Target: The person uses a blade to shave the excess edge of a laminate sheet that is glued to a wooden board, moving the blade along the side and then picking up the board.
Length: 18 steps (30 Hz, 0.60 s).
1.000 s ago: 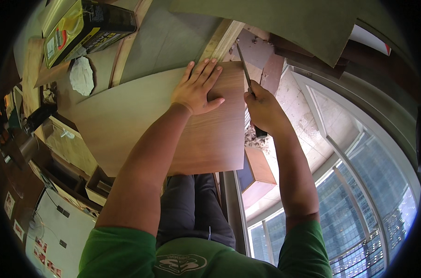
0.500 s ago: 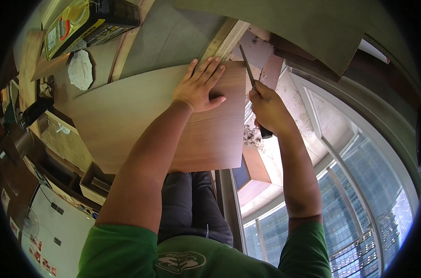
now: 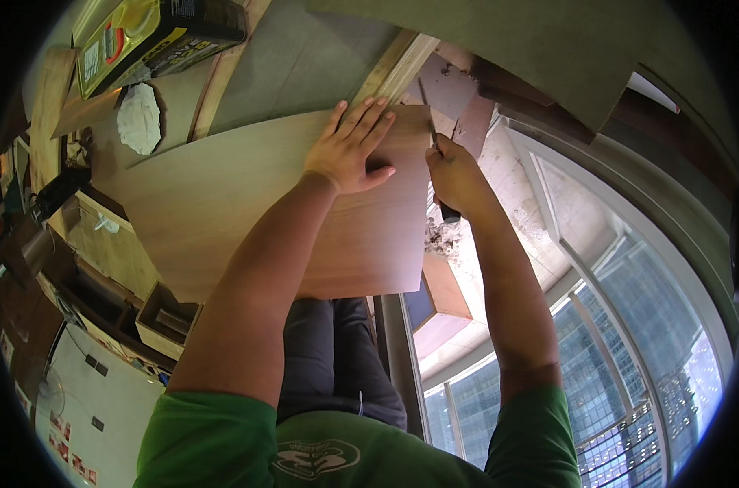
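Observation:
A wood-grain board (image 3: 215, 220) lies flat in front of me, its right edge running toward my body. My left hand (image 3: 349, 150) rests on it near the far edge, palm down with the fingers spread. At the board's far right corner, my right hand (image 3: 459, 175) is wrapped round the dark handle of a file (image 3: 450, 214). The file's thin, tapered blade stretches away from me along the right edge, close against it. Part of the blade is hidden by my hand and the board's corner.
Wooden battens (image 3: 398, 69) and a grey panel (image 3: 304, 61) extend beyond the board. A metal can (image 3: 162, 41) and a crumpled white piece (image 3: 140, 119) are at the far left. Large windows (image 3: 605, 342) curve along the right, above a ledge with debris (image 3: 442, 233).
My right hand and the file have moved left and slightly away from me, bringing the blade in against the board's edge. My left hand stays pressed on the board.

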Motion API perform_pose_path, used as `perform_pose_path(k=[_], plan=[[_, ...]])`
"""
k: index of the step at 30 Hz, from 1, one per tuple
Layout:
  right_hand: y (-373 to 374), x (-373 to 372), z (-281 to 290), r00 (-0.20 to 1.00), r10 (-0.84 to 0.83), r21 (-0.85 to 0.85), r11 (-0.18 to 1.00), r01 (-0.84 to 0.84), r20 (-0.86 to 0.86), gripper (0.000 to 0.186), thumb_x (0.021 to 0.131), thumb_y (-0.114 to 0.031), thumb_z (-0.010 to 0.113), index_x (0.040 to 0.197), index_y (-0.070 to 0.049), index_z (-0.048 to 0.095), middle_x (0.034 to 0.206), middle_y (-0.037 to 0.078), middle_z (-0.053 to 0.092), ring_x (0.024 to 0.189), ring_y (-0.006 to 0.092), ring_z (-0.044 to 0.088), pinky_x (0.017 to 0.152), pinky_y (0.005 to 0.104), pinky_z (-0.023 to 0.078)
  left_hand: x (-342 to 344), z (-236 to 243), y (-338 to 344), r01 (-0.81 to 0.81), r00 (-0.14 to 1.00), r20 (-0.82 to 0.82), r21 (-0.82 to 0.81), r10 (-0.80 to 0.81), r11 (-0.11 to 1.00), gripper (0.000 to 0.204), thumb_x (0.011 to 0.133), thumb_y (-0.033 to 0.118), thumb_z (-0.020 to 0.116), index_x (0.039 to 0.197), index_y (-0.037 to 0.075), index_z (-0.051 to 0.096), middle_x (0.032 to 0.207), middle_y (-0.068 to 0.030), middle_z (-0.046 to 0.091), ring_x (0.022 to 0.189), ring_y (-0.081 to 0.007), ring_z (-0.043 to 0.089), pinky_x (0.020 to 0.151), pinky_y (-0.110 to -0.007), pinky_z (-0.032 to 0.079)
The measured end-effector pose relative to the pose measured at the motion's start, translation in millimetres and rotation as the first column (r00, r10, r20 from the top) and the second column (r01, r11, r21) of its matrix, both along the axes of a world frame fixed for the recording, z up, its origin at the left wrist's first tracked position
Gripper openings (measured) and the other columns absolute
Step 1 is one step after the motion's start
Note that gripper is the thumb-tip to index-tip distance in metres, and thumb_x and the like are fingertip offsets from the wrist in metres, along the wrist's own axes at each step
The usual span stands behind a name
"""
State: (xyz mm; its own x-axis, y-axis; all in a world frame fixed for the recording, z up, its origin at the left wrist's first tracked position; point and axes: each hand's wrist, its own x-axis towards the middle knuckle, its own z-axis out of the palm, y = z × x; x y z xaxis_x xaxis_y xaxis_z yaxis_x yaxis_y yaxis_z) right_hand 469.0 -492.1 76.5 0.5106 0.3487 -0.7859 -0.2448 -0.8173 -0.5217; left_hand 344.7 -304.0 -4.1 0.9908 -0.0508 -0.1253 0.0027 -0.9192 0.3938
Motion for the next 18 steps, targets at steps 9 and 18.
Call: perform_pose_path(k=[9, 18], plan=[[-24.3, 5.3, 42.0, 0.895, -0.382, -0.051, 0.923, 0.381, -0.231, 0.025, 0.1, -0.026, 0.062, 0.101, -0.002, 0.057, 0.068, 0.005, 0.055, 0.047, 0.016, 0.056, 0.044, 0.0315, 0.046, -4.6, 0.1, 3.5, 0.0, 0.999, -0.032, -0.004, 0.0, 1.0, 0.088, 0.09, 0.065, 0.058, 0.159, 0.017, 0.035, 0.168, -0.0061, 0.028, 0.156, -0.022, 0.022, 0.129, -0.049, 0.011], [-4.4, -12.5, 54.9, 0.896, -0.335, -0.146, 0.941, 0.305, -0.29, 0.026, 0.104, -0.026, 0.054, 0.099, 0.0, 0.053, 0.068, 0.008, 0.054, 0.045, 0.0192, 0.056, 0.043, 0.0351, 0.049, -4.4, -0.4, 2.9, -0.001, 0.999, -0.04, -0.001, 0.001, 1.0, 0.089, 0.09, 0.066, 0.056, 0.16, 0.018, 0.032, 0.169, -0.0052, 0.026, 0.156, -0.0208, 0.021, 0.129, -0.048, 0.01]])
